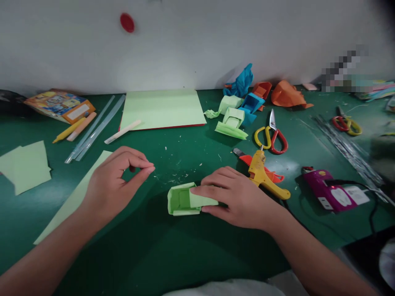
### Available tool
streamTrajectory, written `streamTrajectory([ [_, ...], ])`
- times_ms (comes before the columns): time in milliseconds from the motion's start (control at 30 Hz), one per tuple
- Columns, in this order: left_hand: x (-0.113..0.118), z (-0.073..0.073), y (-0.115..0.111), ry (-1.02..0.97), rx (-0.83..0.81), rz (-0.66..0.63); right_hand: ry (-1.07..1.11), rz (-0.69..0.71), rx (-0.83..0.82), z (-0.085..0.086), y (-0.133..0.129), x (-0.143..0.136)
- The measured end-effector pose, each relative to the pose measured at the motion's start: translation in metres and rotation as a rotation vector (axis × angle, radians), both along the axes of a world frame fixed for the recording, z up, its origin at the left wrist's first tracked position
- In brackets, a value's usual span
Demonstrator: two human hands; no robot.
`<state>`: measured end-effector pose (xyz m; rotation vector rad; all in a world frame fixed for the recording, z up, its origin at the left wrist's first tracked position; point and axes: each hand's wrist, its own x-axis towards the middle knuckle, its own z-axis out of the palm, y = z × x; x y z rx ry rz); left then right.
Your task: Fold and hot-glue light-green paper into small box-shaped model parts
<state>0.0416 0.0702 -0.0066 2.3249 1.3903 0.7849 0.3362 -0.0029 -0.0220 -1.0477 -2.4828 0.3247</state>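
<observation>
A small light green folded paper box [180, 199] rests on the green table, its open hollow facing up. My right hand [233, 197] is closed around the box's right end, with the fingers over a paler flap. To the left, my left hand [112, 183] hovers above the table with thumb and fingertips pinched together; whatever may be between them is too small to make out. Under my left wrist lies a long light green paper strip [72, 201].
A yellow glue gun [262, 176], an orange cutter [247, 159] and red-yellow scissors [271, 133] lie right of centre. Folded paper pieces [233, 119] sit behind. Green sheets [163, 107] lie at the back, glue sticks [95, 127] at left, a purple power strip [330, 190] at right.
</observation>
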Motion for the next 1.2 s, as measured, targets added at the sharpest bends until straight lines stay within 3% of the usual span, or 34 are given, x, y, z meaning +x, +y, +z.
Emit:
streamTrajectory([
  [167, -0.012, -0.007, -0.008, 0.036, -0.071, -0.015, 0.008, 0.004, -0.018, -0.001, 0.000, -0.001],
  [367, -0.036, -0.020, -0.019, 0.078, -0.146, 0.065, 0.016, 0.012, -0.020, -0.003, -0.002, -0.001],
  [467, -0.043, -0.026, -0.017, 0.110, -0.181, 0.021, 0.016, 0.008, -0.043, -0.003, -0.002, -0.002],
  [633, -0.041, -0.028, -0.013, 0.164, -0.232, -0.102, 0.024, 0.008, -0.053, -0.006, 0.000, -0.004],
  [900, -0.041, -0.028, -0.017, 0.241, -0.181, -0.165, 0.048, 0.013, -0.027, -0.007, 0.002, -0.006],
  [1200, -0.042, -0.028, -0.014, 0.145, -0.244, -0.097, 0.034, 0.038, -0.079, -0.005, 0.002, -0.002],
])
